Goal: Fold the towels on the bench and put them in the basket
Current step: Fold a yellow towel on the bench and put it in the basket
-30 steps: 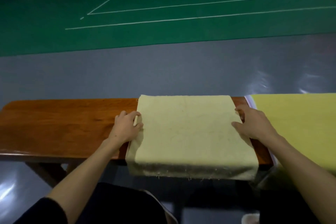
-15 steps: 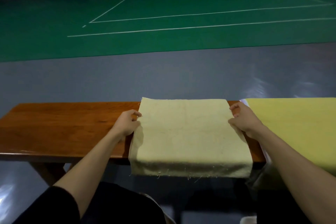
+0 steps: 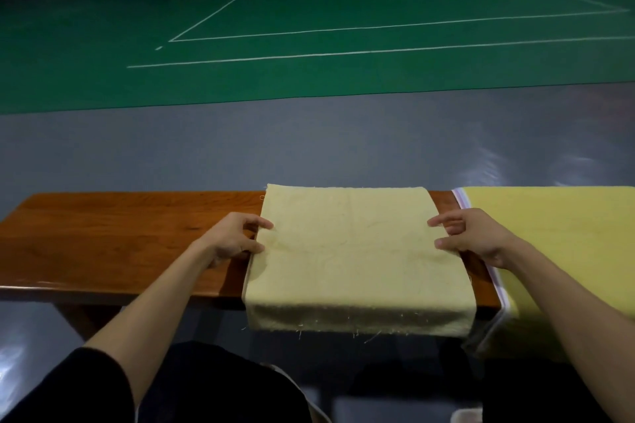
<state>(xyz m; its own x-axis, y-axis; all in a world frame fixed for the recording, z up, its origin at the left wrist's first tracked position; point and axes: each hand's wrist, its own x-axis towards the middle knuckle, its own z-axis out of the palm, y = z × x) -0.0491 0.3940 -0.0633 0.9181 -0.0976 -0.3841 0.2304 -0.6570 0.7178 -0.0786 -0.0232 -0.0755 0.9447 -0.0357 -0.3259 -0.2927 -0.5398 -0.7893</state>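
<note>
Evidently early: left hand [image 3: 233, 240] and right hand [image 3: 476, 238] fingers [image 3: 263, 224] pinch the part-folded pale towel [image 3: 354, 261] by its edges; yellow towel [image 3: 556, 244] waits, basket unseen.

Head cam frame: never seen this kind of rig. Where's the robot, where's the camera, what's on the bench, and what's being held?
There is no robot here. A person works with bare hands, and the single picture comes from a wide-angle camera worn on their head, looking forward and down. The two forearms coming in from the bottom are theirs. In front runs a wooden bench. A folded pale yellow towel lies across it, its near edge hanging over the front. The left hand and right hand each grip one side edge of it, fingers curled. A brighter yellow towel lies spread on the bench to the right. Beyond is a green sports court.
</note>
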